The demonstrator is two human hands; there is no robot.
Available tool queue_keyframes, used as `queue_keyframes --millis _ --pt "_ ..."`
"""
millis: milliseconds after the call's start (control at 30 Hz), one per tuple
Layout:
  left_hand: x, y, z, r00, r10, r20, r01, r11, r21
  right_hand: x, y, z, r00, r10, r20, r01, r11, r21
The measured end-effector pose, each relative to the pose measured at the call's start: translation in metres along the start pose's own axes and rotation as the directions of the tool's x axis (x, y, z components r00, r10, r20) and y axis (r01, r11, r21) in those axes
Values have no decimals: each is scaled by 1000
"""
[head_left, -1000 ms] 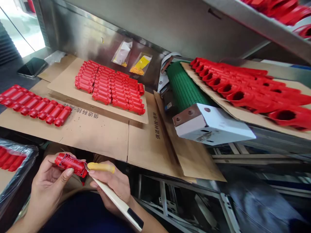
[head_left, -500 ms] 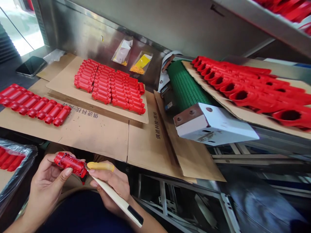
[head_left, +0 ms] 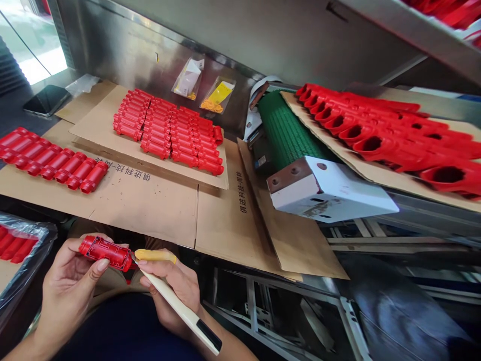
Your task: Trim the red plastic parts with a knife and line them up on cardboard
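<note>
Metal panel (head_left: 210,30) (faintly shiny), bright opening (head_left: 30,37), dark tabletop (head_left: 13,110)

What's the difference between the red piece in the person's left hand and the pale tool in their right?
The red piece is a stubby tube shape, while the pale tool is long and slim. The piece is red with dark line markings; the tool's handle is cream with a black patch near its end. The left hand holds the piece, the right hand the tool. Both slant downward to the right in the picture.
</note>
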State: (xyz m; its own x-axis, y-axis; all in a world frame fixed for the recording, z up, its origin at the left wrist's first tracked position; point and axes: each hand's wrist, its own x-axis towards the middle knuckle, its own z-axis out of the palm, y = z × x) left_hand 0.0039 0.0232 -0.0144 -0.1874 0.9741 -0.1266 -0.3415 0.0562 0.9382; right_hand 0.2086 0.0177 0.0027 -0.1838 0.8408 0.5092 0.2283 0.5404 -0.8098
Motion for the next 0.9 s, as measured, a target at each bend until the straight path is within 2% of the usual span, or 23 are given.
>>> queue_keyframes --millis 133,200,267,367,433,467,533,600,633,700,767,800,900 --pt "-1 1 -1 996 85 23 -85 995 43 1 2 -3 999 40 32 -39 999 -24" --pt "-1 1 -1 996 90 8 -90 994 65 5 5 -5 996 17 84 -15 1000 -23" --pt "2 1 -1 999 47 -17 -46 997 64 11 8 -10 985 -93 146 105 992 -76" --pt "8 3 3 998 -41 -56 41 999 -9 20 11 -16 921 -263 287 335 911 -241" --pt "10 5 8 993 -112 -45 109 991 -71 23 13 -18 891 -283 355 389 879 -276" --pt "11 6 9 989 -145 -28 142 986 -88 22 13 -17 891 -286 352 384 888 -252" --pt "10 7 10 983 -186 13 186 979 -83 20 16 -12 929 -229 289 280 948 -149" --pt "8 6 6 981 -189 38 191 981 -45 16 19 -5 984 -25 176 21 999 28" --pt "7 5 3 982 -183 46 184 983 -23 15 20 -2 985 118 127 -136 980 143" --pt "5 2 -3 984 -166 63 166 986 7 12 20 1 925 366 100 -377 857 351" --pt "5 0 -9 988 -135 75 134 991 20 12 17 1 884 452 124 -457 773 441" --pt "5 -1 -10 991 -109 81 108 994 18 12 15 -1 885 446 130 -456 779 430" --pt "6 -1 -12 993 -52 104 50 999 14 12 7 -5 926 364 102 -378 884 274"
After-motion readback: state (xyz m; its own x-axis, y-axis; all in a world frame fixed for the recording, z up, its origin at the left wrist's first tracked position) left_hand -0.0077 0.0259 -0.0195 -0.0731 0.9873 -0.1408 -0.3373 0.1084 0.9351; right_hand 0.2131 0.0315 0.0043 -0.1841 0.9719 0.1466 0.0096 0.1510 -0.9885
